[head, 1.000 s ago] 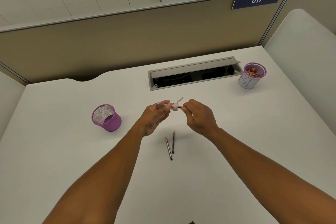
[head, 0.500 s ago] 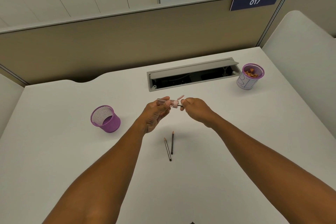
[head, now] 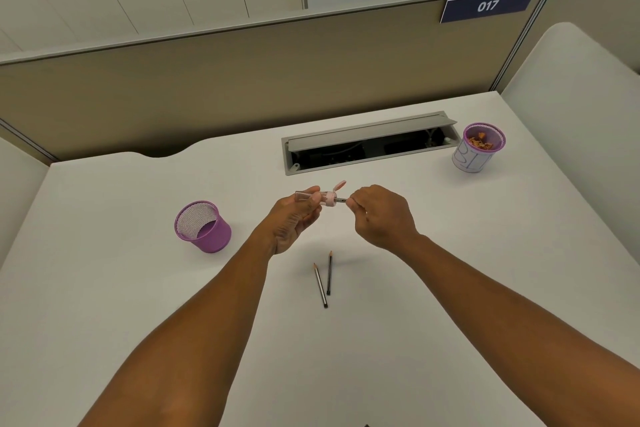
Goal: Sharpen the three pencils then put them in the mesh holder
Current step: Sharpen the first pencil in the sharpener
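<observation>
Left hand fingers clamp a pink sharpener; right hand fingers pinch a dark pencil in it. Mesh holder empty; paper-wrapped cup holds shavings.

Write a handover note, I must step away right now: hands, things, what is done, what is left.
Left hand: shut on the sharpener.
Right hand: shut on a pencil, its tip in the sharpener.
Two pencils lie on the desk near the body.
Mesh holder, left: no pencils in it.
Done: nothing in the holder yet.
Left: finish this pencil, check the other two, put all three in the holder.
</observation>
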`<action>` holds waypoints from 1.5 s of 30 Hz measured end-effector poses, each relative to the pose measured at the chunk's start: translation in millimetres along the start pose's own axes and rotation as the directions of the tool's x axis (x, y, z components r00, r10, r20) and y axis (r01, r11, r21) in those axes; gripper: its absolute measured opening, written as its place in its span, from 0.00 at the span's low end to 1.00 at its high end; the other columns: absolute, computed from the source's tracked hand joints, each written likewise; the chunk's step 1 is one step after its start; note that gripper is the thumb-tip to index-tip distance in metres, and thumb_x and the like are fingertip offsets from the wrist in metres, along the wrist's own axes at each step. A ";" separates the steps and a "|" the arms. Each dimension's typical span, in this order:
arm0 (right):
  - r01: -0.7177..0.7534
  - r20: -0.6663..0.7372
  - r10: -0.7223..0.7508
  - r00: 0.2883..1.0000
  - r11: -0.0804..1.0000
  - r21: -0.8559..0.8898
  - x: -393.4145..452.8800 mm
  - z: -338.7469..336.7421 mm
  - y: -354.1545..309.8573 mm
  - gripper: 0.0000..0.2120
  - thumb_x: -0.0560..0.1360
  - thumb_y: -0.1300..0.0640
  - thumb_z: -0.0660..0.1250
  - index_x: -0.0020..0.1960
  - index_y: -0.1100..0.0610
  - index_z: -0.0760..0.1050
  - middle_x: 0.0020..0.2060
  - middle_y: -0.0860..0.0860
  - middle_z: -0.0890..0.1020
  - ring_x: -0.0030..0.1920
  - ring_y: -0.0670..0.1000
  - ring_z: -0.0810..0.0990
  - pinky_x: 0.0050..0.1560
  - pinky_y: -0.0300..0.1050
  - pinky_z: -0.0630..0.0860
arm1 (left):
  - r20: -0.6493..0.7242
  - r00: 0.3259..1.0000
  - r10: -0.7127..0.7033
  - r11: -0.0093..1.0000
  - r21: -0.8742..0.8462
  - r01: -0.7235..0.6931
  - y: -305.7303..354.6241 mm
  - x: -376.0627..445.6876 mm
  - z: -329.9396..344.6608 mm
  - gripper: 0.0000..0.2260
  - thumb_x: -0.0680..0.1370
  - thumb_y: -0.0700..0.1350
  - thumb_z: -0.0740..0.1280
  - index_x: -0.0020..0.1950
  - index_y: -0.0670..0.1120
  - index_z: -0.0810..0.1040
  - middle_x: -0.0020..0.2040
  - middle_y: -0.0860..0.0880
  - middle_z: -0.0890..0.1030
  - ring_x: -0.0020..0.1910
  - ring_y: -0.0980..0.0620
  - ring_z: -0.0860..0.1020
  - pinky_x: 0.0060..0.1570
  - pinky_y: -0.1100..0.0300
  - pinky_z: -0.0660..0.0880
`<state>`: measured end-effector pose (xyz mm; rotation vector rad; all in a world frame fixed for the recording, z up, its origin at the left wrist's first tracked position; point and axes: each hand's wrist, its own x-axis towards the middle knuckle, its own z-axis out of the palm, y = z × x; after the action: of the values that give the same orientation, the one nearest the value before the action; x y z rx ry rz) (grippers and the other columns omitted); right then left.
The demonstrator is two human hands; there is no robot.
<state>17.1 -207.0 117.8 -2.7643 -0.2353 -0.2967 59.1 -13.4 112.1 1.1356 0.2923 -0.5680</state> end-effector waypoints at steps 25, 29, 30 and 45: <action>-0.015 -0.007 0.015 1.000 0.998 0.058 -3.6 -4.6 -7.7 0.12 0.78 0.53 0.58 0.37 0.56 0.72 0.32 0.48 0.75 0.34 0.52 0.70 0.29 0.42 0.58 | 0.021 1.000 -0.012 0.993 0.120 0.009 6.3 -8.6 7.0 0.08 0.78 0.37 0.69 0.56 0.43 0.80 0.50 0.44 0.82 0.44 0.52 0.79 0.52 0.62 0.81; -0.148 0.079 0.142 0.987 0.986 0.076 -1.1 -15.9 -16.5 0.13 0.80 0.55 0.58 0.38 0.55 0.72 0.30 0.51 0.75 0.30 0.52 0.69 0.27 0.41 0.56 | 0.032 0.999 -0.003 0.995 0.102 0.000 3.2 -15.6 9.6 0.08 0.78 0.37 0.68 0.56 0.43 0.80 0.51 0.44 0.82 0.44 0.52 0.80 0.52 0.62 0.81; -0.179 0.130 0.170 0.977 0.982 0.057 -0.1 -18.9 -19.2 0.13 0.81 0.55 0.56 0.40 0.55 0.73 0.31 0.51 0.75 0.31 0.52 0.70 0.28 0.42 0.58 | 0.035 0.999 0.003 0.994 0.111 -0.007 3.2 -17.6 10.3 0.08 0.78 0.37 0.68 0.56 0.44 0.80 0.51 0.44 0.82 0.45 0.52 0.80 0.53 0.61 0.80; -0.106 0.085 0.084 0.993 0.949 0.298 -31.2 -34.1 -31.7 0.07 0.80 0.53 0.60 0.50 0.56 0.72 0.44 0.49 0.78 0.41 0.53 0.75 0.37 0.45 0.71 | 0.017 0.997 0.072 0.986 0.152 -0.074 11.4 -57.7 14.3 0.07 0.78 0.37 0.69 0.55 0.44 0.80 0.51 0.45 0.82 0.47 0.49 0.80 0.54 0.60 0.79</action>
<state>-25.2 -193.8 152.1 -2.4750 -0.1505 -0.1242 17.0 -7.1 155.3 1.2851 0.1984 -0.5392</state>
